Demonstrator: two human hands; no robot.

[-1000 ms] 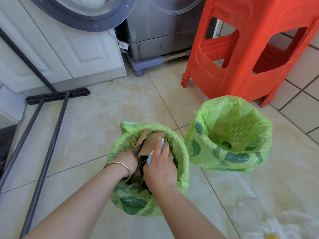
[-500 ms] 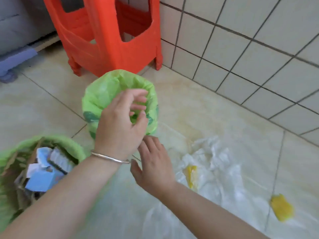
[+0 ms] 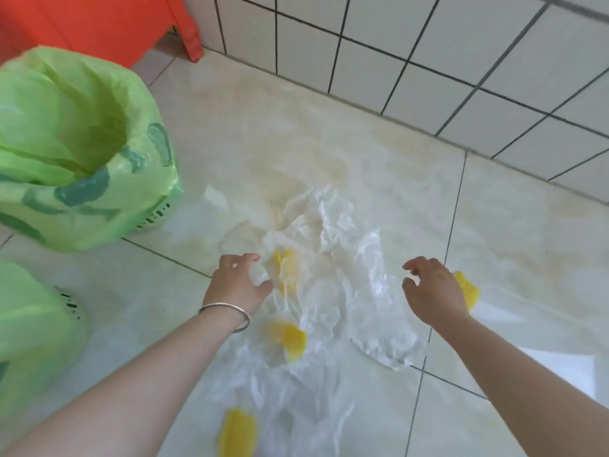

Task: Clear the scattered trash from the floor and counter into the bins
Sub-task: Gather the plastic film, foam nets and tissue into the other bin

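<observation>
Reaching down with both hands toward the crumpled clear plastic sheet (image 3: 333,268), probably to gather it in one scoop. Left hand (image 3: 239,285) hovering at its left edge, fingers loosely curled, holding nothing; right hand (image 3: 431,293) just right of it, likewise empty. Lying thin, wrinkled, translucent on the floor, yellow scraps (image 3: 290,338) showing through, right of the nearer green-lined bin (image 3: 155,179).

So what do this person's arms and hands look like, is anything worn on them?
Both forearms are bare, with no sleeves or gloves in view. The left hand has a thin, plain silver bangle round its wrist. The right hand and its wrist carry nothing visible. The picture is too blurred to tell whether any rings are worn.
</observation>
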